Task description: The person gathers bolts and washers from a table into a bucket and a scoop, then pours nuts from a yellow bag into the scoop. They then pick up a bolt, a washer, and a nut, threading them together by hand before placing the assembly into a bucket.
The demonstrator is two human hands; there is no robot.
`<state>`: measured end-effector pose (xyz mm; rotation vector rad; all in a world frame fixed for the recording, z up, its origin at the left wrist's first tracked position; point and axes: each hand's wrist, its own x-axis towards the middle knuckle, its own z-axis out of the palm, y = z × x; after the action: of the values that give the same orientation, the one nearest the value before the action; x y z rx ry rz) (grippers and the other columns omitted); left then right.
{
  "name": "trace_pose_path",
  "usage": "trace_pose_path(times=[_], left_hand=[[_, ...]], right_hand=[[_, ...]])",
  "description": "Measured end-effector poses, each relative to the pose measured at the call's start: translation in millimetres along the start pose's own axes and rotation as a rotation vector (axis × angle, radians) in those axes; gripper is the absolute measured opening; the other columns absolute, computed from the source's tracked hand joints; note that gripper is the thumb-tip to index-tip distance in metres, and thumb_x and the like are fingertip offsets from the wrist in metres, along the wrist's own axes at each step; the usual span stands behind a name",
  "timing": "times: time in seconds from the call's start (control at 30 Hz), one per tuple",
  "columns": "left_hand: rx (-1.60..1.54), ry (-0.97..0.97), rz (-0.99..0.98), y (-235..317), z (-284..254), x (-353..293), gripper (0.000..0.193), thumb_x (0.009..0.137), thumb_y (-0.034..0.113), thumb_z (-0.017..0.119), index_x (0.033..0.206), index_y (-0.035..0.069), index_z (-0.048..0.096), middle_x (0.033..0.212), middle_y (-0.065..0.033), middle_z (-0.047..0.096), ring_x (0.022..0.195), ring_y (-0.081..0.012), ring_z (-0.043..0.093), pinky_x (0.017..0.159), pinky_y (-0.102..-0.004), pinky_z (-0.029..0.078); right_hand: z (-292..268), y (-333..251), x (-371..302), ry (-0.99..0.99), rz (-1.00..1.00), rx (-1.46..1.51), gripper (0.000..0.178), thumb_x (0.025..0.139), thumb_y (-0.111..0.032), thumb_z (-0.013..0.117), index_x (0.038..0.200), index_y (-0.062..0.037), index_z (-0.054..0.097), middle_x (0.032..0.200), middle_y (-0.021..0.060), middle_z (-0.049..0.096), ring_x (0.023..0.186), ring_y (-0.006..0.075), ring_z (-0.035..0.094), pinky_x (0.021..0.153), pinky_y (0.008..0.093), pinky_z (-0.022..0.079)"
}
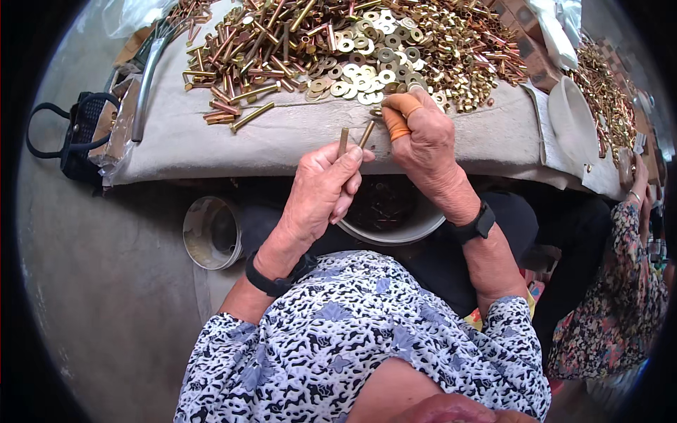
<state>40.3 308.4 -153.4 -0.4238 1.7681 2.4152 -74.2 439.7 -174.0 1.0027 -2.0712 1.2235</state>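
One pale worktop point(211, 151) spreads before the worker, carrying a heap of bolts point(261, 46), a patch of washers point(367, 70) and a scatter of nuts point(465, 81). Below its near edge, between the knees, sits a white bucket point(398, 238). Over that edge the hands come close: the left point(321, 183) is closed round two bolts; the right point(427, 134), with orange covers point(398, 127) on its fingers, is bent into a pinch, though I cannot tell whether it grips anything. To do this well, I'd say, the left should hold low and firm, ends clear and apart, while the right works squarely along a shank. The left bolt point(344, 141) has its long axis nearly straight away from the worker; the right bolt point(367, 134) leans rightward, its far end pointing toward the right fingertips, where a brassy bit point(376, 112) shows, too small to name.
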Motion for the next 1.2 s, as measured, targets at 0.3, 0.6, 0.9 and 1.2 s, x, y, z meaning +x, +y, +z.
trace_pose_path(times=[0.3, 0.6, 0.9, 1.2], left_hand=[[0.01, 0.026, -0.005, -2.3, 10.7, 11.6, 0.029, 0.095, 0.027, 0.051, 0.097, -0.001, 0.057, 0.061, 0.0035, 0.045, 0.036, -0.0011, 0.033, 0.03, -0.0165, 0.024], [-0.02, 0.037, -0.015, 0.1, 17.4, 11.6, 0.028, 0.095, 0.027, 0.051, 0.096, 0.0, 0.057, 0.06, 0.0036, 0.044, 0.036, -0.0006, 0.031, 0.03, -0.0165, 0.023], [-0.285, -0.061, -0.141, 3.1, 13.1, 13.4, 0.026, 0.094, 0.028, 0.052, 0.094, 0.002, 0.055, 0.059, 0.0041, 0.042, 0.036, -0.0014, 0.031, 0.03, -0.0167, 0.023], [-0.11, -0.009, -0.002, 11.6, 22.9, 8.8, 0.026, 0.095, 0.023, 0.049, 0.107, 0.0, 0.052, 0.066, 0.0019, 0.045, 0.035, -0.0012, 0.029, 0.029, -0.0169, 0.023]], right_hand=[[-1.8, 9.4, 5.0, 0.053, 0.065, 0.099, 0.005, 0.078, -0.002, 0.062, 0.083, -0.0022, 0.062, 0.073, 0.0151, 0.057, 0.065, 0.032, 0.058, 0.057, 0.038, 0.047], [-7.3, 5.4, -2.2, 0.029, 0.017, 0.146, 0.007, 0.077, -0.001, 0.062, 0.083, -0.0015, 0.059, 0.073, 0.0155, 0.059, 0.067, 0.0326, 0.06, 0.058, 0.0372, 0.049], [-16.2, -1.1, -13.1, -0.121, -0.199, 0.171, 0.016, 0.072, -0.004, 0.065, 0.087, -0.0065, 0.061, 0.065, 0.0092, 0.055, 0.06, 0.0278, 0.057, 0.051, 0.0353, 0.045], [-67.1, 76.4, 30.3, 0.168, 0.336, -0.4, 0.023, 0.084, -0.017, 0.059, 0.101, -0.0016, 0.064, 0.079, 0.0179, 0.066, 0.071, 0.0305, 0.064, 0.064, 0.035, 0.05]])
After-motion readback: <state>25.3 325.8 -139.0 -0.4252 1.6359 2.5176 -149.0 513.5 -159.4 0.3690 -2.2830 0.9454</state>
